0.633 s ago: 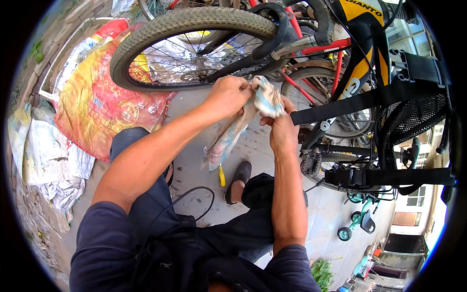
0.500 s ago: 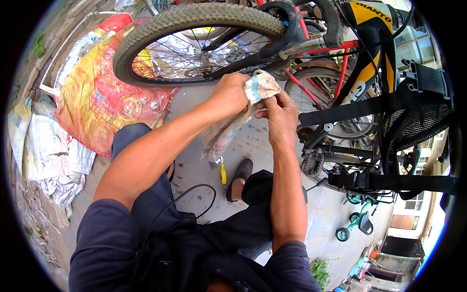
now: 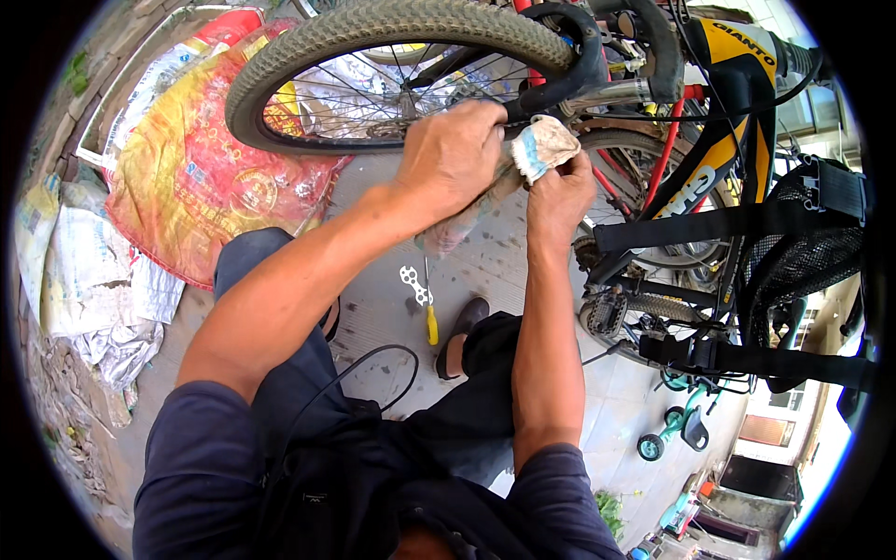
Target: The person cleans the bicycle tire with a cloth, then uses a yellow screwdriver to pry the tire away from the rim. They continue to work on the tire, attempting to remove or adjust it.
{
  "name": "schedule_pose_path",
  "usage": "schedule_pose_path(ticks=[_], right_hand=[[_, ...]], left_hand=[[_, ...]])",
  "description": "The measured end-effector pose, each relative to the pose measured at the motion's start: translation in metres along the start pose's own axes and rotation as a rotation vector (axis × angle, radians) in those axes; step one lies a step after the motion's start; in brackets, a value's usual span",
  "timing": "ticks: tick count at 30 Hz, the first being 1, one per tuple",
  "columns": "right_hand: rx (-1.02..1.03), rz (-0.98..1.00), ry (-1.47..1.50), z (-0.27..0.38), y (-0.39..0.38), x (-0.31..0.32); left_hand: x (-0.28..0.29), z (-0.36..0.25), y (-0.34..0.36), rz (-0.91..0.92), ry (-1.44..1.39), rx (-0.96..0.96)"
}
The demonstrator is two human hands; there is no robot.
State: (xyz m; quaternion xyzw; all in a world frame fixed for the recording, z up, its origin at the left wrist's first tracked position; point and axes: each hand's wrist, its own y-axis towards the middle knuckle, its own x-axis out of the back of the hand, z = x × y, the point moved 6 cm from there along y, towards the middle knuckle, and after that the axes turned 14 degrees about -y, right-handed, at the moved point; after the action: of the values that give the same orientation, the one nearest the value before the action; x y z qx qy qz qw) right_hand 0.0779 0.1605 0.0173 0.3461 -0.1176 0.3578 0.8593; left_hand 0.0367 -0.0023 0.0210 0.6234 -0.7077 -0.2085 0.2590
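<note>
A dirty, whitish cloth rag with a pale blue stripe is bunched up beside the bicycle's fork. My right hand pinches its lower edge between thumb and fingers. My left hand is closed in front of the bicycle wheel; the cloth runs behind it and hangs below, though its fingertips are mostly hidden. Beneath the cloth, a silver multi-hole flat wrench lies on the paving next to a screwdriver with a yellow handle.
A red and yellow woven sack and white sacks lie at left. To the right are a yellow and black bicycle frame and black straps with mesh. A teal tricycle stands farther back. A black cable loops near my legs.
Both hands and the rag have shifted right, the rag's bunched end now closer to the fork. The wrench and the screwdriver's shaft have come into sight below the cloth.
</note>
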Motion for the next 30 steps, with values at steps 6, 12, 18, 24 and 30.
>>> schedule_pose_path(ticks=[6,12,18,24,30], right_hand=[[0.331,-0.302,-0.367,0.012,0.005,-0.003],[0.531,-0.330,-0.629,0.008,0.003,-0.014],[0.542,-0.357,-0.580,0.012,-0.003,-0.006],[0.535,-0.274,-0.574,0.006,0.004,-0.012],[0.518,-0.232,-0.583,0.009,0.000,-0.007]], left_hand=[[0.045,-0.035,0.021,-0.305,0.264,-0.585],[0.065,-0.036,0.037,-0.371,0.463,-0.527],[0.074,-0.019,0.051,-0.345,0.564,-0.315],[0.072,-0.021,0.053,-0.321,0.533,-0.323],[0.074,-0.009,0.045,-0.306,0.629,-0.405]])
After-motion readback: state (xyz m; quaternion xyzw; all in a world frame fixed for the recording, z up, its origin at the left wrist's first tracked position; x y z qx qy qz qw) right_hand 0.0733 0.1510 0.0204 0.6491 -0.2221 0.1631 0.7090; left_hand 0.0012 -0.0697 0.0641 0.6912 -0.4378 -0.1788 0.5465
